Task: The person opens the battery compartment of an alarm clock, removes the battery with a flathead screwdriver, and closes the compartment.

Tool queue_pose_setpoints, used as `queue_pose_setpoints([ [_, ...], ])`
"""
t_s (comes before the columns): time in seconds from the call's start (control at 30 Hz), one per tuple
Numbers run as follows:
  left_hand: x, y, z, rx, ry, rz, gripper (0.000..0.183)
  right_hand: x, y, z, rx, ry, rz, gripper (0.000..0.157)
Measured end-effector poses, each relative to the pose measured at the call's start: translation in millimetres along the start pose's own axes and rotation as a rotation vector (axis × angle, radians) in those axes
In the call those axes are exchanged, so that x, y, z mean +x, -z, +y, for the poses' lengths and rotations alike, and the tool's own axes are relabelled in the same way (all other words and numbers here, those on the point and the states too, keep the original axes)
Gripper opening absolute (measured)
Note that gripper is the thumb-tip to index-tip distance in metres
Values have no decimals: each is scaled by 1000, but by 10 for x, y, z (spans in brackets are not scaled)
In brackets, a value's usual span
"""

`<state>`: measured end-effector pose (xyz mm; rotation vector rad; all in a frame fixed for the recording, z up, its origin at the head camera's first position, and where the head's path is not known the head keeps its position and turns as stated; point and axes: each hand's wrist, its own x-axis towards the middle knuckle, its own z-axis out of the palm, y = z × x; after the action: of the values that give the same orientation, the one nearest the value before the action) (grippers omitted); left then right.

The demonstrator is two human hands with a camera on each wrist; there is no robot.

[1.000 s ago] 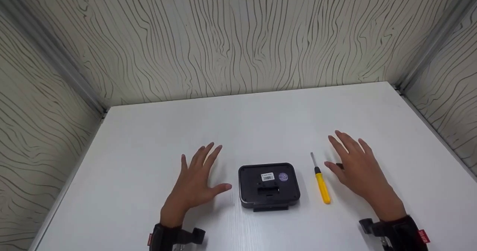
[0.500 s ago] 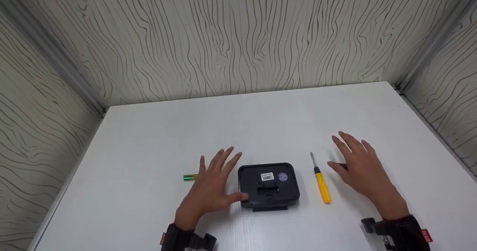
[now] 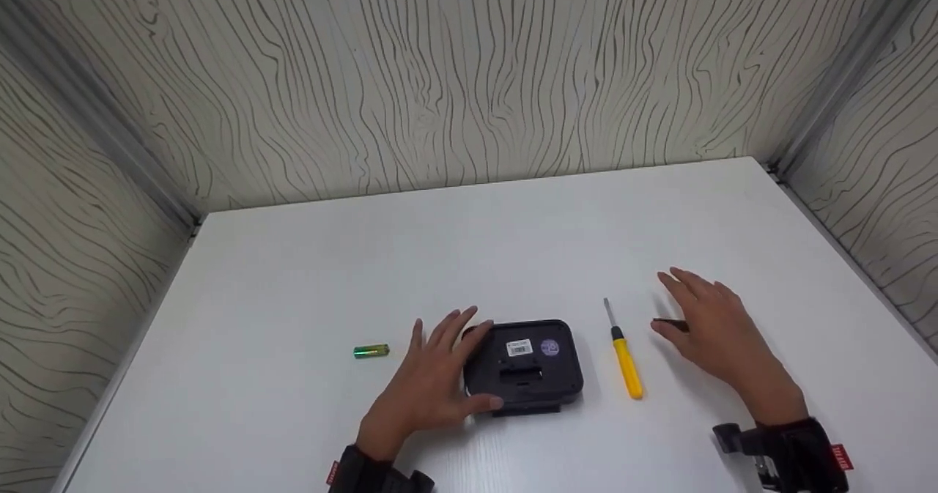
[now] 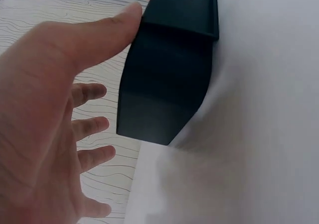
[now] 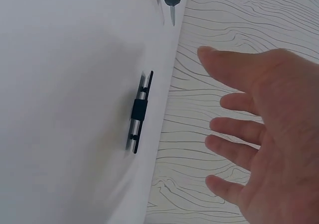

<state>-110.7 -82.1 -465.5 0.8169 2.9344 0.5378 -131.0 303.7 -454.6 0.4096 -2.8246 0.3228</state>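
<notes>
A black plastic device (image 3: 527,362) lies on the white table with a barcode label, a round purple sticker and a small slot facing up. My left hand (image 3: 429,387) straddles its left side, thumb at the front edge and index finger at the back edge. In the left wrist view the thumb touches the device (image 4: 164,79) while the other fingers are spread. My right hand (image 3: 718,343) hovers with relaxed fingers, holding nothing. Near its thumb lies a thin black plastic piece (image 5: 140,109) with small tabs, partly hidden by the hand in the head view.
Between the device and my right hand lies a yellow-handled screwdriver (image 3: 626,365), its tip pointing away. A green battery (image 3: 371,351) lies left of my left hand. Wood-grain patterned panels (image 3: 469,75) stand behind the table and at both sides.
My left hand has moved right onto the device's left side, uncovering the green battery. My right hand has shifted slightly right. The device and screwdriver look unmoved.
</notes>
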Motion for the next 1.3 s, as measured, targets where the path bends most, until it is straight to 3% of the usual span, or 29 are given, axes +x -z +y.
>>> queue_pose_setpoints([
  [0.17,0,-11,23,-27,7,-24,90,-17,20,35,16,-41,-82,66],
  [0.33,-2,-18,27,-55,10,-43,88,-30,34,60,34,-81,-147,53],
  [0.73,1,-16,13,-116,24,-87,89,-30,47,79,76,-136,-206,27],
  [1.07,2,-33,-4,-126,30,-120,91,-30,4,84,100,-198,-294,20],
  [1.3,14,-36,-16,-135,46,-132,91,-16,-6,77,94,-181,-290,15],
])
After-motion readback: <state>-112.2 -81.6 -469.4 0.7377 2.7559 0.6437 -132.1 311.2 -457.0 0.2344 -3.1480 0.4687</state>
